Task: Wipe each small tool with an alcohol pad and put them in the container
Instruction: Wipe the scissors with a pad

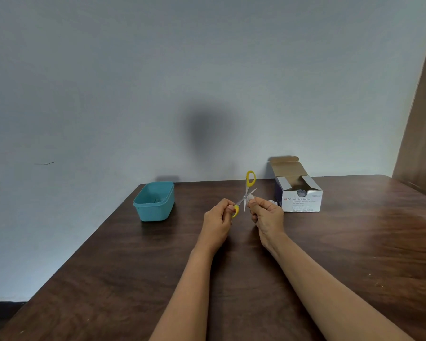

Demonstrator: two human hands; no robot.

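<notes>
Small yellow-handled scissors (250,179) are held spread open above the table, one handle loop pointing up and the other in my left hand (219,219), which grips it. My right hand (266,216) pinches a white alcohol pad (251,197) against one of the blades near the pivot. A teal plastic container (155,201) stands to the left on the table; something small and dark lies inside it, too small to tell.
An open white box of alcohol swabs (301,201) stands at the right, close to my right hand, with a small white scrap (273,202) beside it. The dark wooden table (354,242) ends at a pale wall behind and drops off at the left.
</notes>
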